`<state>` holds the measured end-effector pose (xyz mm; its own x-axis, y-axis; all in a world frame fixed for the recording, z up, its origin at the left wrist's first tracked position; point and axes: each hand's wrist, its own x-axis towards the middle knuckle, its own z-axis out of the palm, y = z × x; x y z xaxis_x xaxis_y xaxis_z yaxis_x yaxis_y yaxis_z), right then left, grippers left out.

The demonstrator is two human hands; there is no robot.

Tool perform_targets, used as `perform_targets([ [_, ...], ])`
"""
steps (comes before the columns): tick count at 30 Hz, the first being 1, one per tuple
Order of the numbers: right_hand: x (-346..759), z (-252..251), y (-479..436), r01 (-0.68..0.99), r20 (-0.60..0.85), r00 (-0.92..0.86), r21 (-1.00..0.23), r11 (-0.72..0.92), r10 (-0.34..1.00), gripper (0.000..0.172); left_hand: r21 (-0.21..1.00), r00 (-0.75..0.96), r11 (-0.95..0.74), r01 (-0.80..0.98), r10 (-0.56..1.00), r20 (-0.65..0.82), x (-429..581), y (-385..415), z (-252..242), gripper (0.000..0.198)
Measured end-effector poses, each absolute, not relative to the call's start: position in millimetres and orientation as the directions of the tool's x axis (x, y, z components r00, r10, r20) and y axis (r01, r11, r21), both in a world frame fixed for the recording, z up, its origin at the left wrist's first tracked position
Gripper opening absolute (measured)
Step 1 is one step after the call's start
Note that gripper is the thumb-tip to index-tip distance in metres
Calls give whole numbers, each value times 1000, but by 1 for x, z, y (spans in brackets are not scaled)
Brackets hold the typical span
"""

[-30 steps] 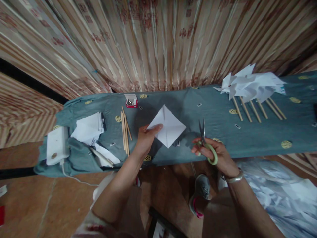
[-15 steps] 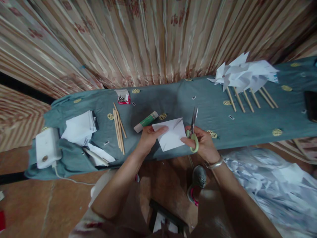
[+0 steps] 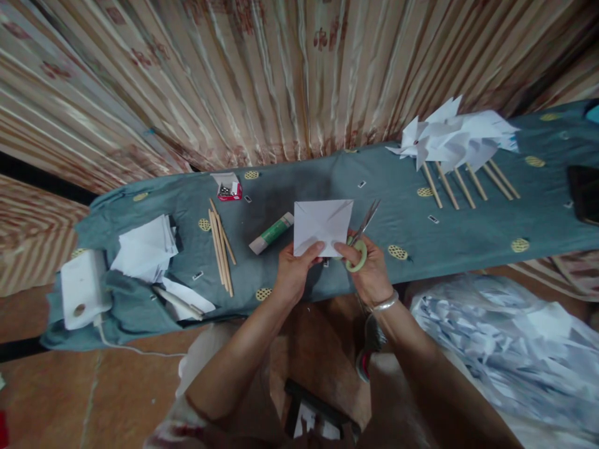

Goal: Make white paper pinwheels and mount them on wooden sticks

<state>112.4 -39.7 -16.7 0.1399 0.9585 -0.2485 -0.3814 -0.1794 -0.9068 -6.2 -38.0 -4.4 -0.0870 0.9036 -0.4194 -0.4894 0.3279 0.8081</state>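
A white square of paper (image 3: 322,226) with crease lines or cuts at its corners is held above the cloth-covered table. My left hand (image 3: 297,267) pinches its lower left edge, thumb on top. At the lower right edge my right hand (image 3: 367,265) presses the paper with its thumb. The same hand carries scissors (image 3: 362,234) by their pale green handles, blades pointing up and to the right. Just left of the paper lies a green and white tube (image 3: 272,232).
Left are wooden sticks (image 3: 219,252), a red box of small metal pieces (image 3: 228,189), stacked paper (image 3: 146,248) and a white device (image 3: 84,290) with a cable. Right are paper pinwheels (image 3: 453,137) on sticks and a dark object (image 3: 584,194). A plastic bag of paper (image 3: 505,349) sits below.
The paper has turned so its edges sit square to me. Both hands have moved to its lower edge and closer together. The scissors now tilt further right.
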Motion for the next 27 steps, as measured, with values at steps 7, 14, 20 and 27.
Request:
perform_targets([
  [7,127,-10,-49,-258,-229,-104,-934,-248,968,34,853,-165,231,-468,926,-341,-26,-23,-3,30],
  [14,143,4,-63,28,-320,-501,-935,-355,804,45,955,-260,76,-286,953,-154,-49,-14,-3,20],
  [20,139,3,-65,123,-383,-536,-917,-378,753,45,976,-255,77,-204,958,-129,-50,-16,-2,16],
  [27,138,9,-60,128,-364,-487,-929,-347,794,47,983,-192,112,-146,971,-140,-43,-20,-3,12],
])
